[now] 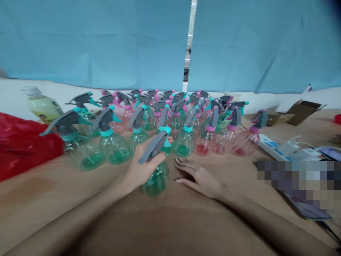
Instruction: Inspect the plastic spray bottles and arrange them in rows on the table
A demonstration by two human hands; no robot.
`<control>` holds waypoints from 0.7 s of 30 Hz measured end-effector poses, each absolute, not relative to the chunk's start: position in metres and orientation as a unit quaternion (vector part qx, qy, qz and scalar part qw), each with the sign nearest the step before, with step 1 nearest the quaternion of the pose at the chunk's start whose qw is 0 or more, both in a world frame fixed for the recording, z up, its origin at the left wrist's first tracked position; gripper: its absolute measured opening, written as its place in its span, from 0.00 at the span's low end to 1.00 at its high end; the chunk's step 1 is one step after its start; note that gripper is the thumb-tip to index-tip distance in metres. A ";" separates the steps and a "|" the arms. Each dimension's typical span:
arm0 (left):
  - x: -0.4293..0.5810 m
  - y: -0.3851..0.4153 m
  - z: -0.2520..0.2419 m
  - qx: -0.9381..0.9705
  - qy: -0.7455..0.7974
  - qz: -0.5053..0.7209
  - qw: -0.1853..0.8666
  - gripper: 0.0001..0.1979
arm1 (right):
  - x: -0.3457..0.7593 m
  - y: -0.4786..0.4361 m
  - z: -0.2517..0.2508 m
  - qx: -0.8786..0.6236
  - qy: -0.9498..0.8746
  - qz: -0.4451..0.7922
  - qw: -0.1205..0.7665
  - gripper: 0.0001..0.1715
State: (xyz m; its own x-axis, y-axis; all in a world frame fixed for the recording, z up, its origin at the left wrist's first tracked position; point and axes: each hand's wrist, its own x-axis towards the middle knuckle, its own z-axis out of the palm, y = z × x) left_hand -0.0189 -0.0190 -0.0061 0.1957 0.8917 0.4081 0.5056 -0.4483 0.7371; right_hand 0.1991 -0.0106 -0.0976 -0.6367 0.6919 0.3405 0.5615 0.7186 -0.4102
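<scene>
Bottles (115, 151) crowd ahead beside a power strip (270, 145); left hand (141, 165) clasps a sprayer (157, 177), right hand (199, 178) spread (flat, apparently).

On my feed I see a brown surface (234, 174) carrying rows of spray bottles (183, 145) — green and pink — with red plastic (21, 145) at left, 1 power strip (269, 144) and 1 open cardboard box (302, 113) at right.

We grip a green bottle (156, 183) by its neck in our left hand (144, 160); our right hand (199, 177) lies open on the table (39, 201), near more bottles (115, 151).
</scene>
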 end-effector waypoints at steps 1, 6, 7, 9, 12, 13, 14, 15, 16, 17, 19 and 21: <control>-0.018 -0.019 -0.005 0.741 0.464 0.424 0.237 0.12 | 0.199 -0.011 -0.097 -0.351 -0.895 0.134 0.242 0.32; -0.016 -0.021 0.001 0.749 0.457 0.425 0.225 0.17 | 0.199 -0.011 -0.097 -0.351 -0.897 0.133 0.234 0.33; -0.016 -0.021 0.001 0.749 0.459 0.425 0.219 0.17 | 0.199 -0.011 -0.097 -0.352 -0.896 0.135 0.235 0.33; -0.016 -0.021 0.001 0.749 0.460 0.427 0.213 0.17 | 0.199 -0.012 -0.097 -0.352 -0.894 0.137 0.242 0.32; -0.016 -0.021 0.001 0.752 0.457 0.424 0.213 0.16 | 0.199 -0.011 -0.097 -0.349 -0.893 0.139 0.248 0.32; -0.016 -0.021 0.001 0.753 0.458 0.422 0.214 0.16 | 0.199 -0.011 -0.097 -0.348 -0.893 0.139 0.248 0.32; -0.017 -0.021 0.001 0.753 0.459 0.420 0.215 0.15 | 0.199 -0.011 -0.098 -0.348 -0.893 0.140 0.248 0.32; -0.017 -0.021 0.001 0.753 0.460 0.419 0.215 0.15 | 0.199 -0.011 -0.098 -0.348 -0.893 0.141 0.248 0.32; -0.017 -0.021 0.001 0.752 0.461 0.419 0.214 0.14 | 0.199 -0.011 -0.098 -0.348 -0.893 0.141 0.249 0.32; -0.017 -0.021 0.000 0.751 0.462 0.419 0.215 0.13 | 0.199 -0.011 -0.098 -0.348 -0.893 0.142 0.249 0.32; -0.018 -0.020 -0.002 0.748 0.463 0.420 0.223 0.10 | 0.199 -0.011 -0.099 -0.350 -0.893 0.140 0.246 0.32; -0.019 -0.019 -0.004 0.746 0.459 0.423 0.231 0.07 | 0.199 -0.011 -0.099 -0.353 -0.894 0.136 0.239 0.32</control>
State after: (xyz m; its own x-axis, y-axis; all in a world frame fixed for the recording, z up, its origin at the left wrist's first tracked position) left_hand -0.0194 -0.0190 -0.0037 0.2211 0.8808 0.4188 0.4900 -0.4716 0.7332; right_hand 0.1994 -0.0109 -0.0988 -0.6358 0.6970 0.3315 0.5664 0.7131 -0.4131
